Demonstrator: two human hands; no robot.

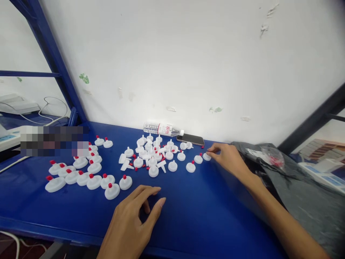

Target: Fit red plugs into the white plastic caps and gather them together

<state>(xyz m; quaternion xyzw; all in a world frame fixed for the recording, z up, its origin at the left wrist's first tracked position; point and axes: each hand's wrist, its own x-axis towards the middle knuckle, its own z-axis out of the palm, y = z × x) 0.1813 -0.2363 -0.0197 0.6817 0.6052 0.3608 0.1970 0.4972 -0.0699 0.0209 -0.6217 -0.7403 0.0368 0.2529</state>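
Observation:
My right hand is closed, its fingertips pinching the top of a white spout cap that rests on the blue table. Beside it stand two more white caps with red tips, the nearer one a capped piece. My left hand hovers near the front of the table, thumb and fingers apart with nothing between them. Between the hands lies a pile of white spout caps, mixed with small red tips. On the left are rows of red-tipped caps.
A clear plastic bottle lies along the wall behind the pile, next to a dark phone. Grey plastic bags cover the right side, with a clear bag of red pieces on top. Blue frame posts rise at both sides.

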